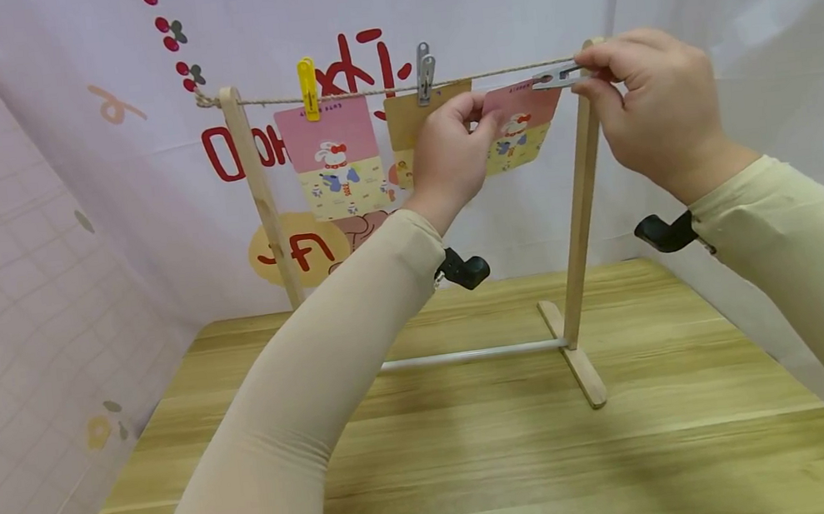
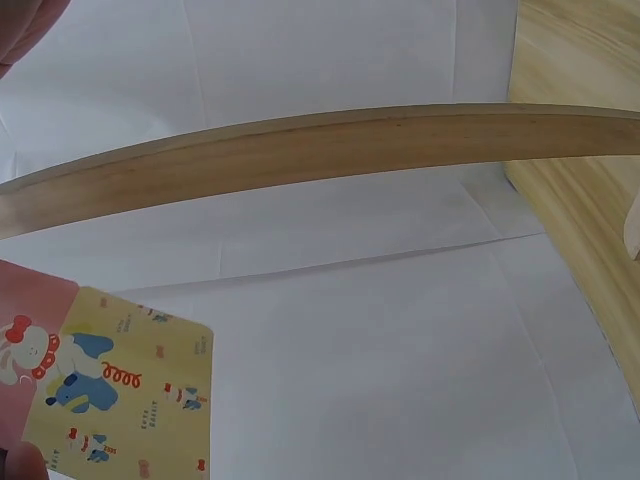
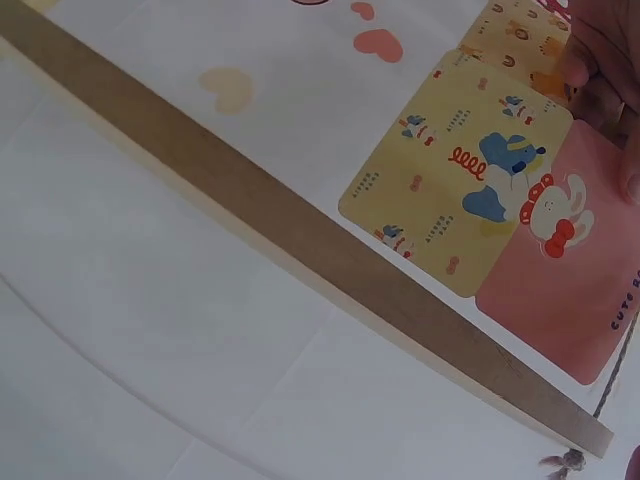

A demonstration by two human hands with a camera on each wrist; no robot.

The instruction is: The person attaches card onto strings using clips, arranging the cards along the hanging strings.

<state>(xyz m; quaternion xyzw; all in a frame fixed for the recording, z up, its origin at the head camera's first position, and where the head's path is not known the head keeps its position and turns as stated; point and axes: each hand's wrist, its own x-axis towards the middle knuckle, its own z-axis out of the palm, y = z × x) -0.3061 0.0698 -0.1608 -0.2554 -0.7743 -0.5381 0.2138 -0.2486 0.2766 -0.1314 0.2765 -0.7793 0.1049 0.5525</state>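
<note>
A pink and yellow card point(image 1: 519, 124) with a rabbit picture hangs tilted at the right end of the twine point(image 1: 498, 73). My left hand point(image 1: 452, 148) pinches its left edge; the same card point(image 3: 500, 190) fills much of the right wrist view. With thumb and fingertips, my right hand point(image 1: 655, 97) pinches a grey clothespin point(image 1: 556, 76), whose tip lies over the card's upper right corner at the twine. Whether the clothespin bites both card and twine I cannot tell. In the left wrist view, only the lower part of the card point(image 2: 130, 390) shows, with a fingertip on it.
A yellow clothespin point(image 1: 308, 90) holds another pink and yellow card point(image 1: 333, 152) on the left. A second grey clothespin point(image 1: 426, 75) holds a brown-topped card point(image 1: 405, 119), partly behind my left hand. The wooden frame point(image 1: 580, 222) stands on a wood-grain table point(image 1: 555, 468).
</note>
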